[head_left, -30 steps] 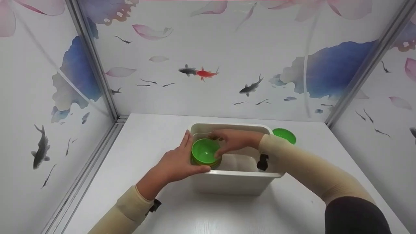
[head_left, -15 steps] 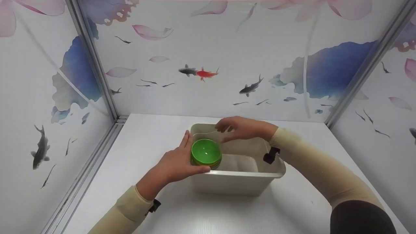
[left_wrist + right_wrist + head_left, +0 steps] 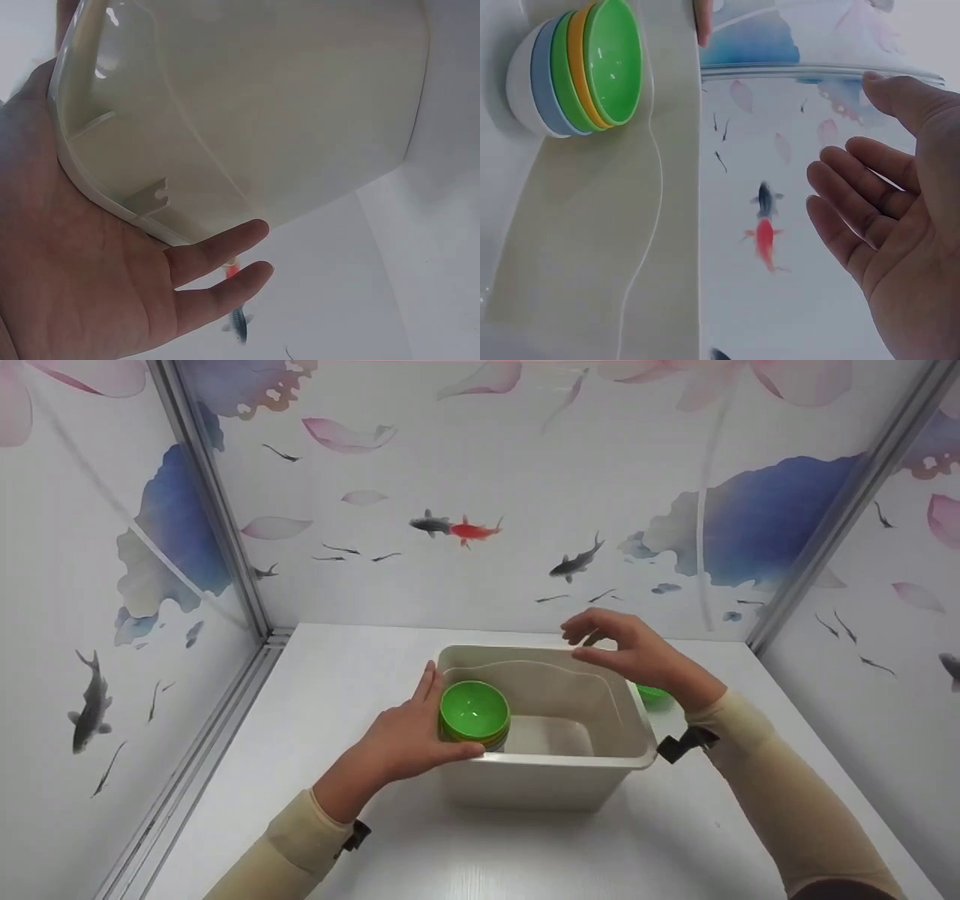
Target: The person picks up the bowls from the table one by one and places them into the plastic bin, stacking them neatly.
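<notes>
A stack of nested bowls [image 3: 474, 709] stands in the left end of a deep off-white plastic bin [image 3: 536, 786]. The right wrist view shows its colours: white, blue, green, orange and a bright green bowl [image 3: 616, 64] innermost. My left hand [image 3: 405, 739] braces the bin's near-left corner, thumb along the front rim and straight fingers against the outer left wall. Above the bin's far right rim, my right hand [image 3: 626, 645] holds nothing, its fingers loosely bent. Another green bowl [image 3: 651, 694] on the table peeks out behind the bin's right side, partly hidden by that hand.
The bin stands on a white table [image 3: 330, 675]. Behind it rises a white panel [image 3: 487, 450] printed with fish and petals, with more panels at both sides. Metal posts [image 3: 217, 502] join them at the corners.
My right hand has let go of the top green bowl, lifted out of the bin and moved right toward the bowl outside. The left hand stays on the bin's corner.
</notes>
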Action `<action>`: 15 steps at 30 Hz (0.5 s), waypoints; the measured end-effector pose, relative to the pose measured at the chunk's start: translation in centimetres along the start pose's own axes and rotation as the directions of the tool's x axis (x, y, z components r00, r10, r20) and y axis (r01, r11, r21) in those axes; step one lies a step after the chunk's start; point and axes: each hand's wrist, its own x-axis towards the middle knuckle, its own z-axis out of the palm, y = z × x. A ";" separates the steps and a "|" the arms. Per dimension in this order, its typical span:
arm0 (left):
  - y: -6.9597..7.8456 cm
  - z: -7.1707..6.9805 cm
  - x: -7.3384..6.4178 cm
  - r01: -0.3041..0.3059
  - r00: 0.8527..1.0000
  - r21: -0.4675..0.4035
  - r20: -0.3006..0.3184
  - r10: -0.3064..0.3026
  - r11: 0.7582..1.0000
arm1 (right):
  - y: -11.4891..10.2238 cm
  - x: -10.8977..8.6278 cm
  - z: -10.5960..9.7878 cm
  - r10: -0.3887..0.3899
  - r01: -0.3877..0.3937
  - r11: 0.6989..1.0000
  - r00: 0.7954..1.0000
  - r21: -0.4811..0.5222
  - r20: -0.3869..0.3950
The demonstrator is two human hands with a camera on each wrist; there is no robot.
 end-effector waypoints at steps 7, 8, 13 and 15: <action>-0.3 0.3 0.0 0.008 1.000 0.006 -0.008 -0.008 1.000 | 2.2 -5.0 -0.4 0.061 -0.062 0.998 0.975 0.003 -0.214; -0.3 0.3 0.0 0.008 1.000 0.006 -0.010 -0.008 1.000 | 2.5 -5.6 -0.3 0.080 -0.082 0.997 0.967 0.004 -0.242; -0.2 0.3 -0.1 0.001 1.000 0.008 -0.011 0.000 1.000 | 4.7 -8.6 0.4 0.178 -0.199 0.980 0.903 -0.013 -0.392; -0.1 0.2 -0.1 -0.002 1.000 0.009 -0.009 0.002 1.000 | 5.7 -9.6 0.7 0.209 -0.242 0.970 0.867 -0.015 -0.452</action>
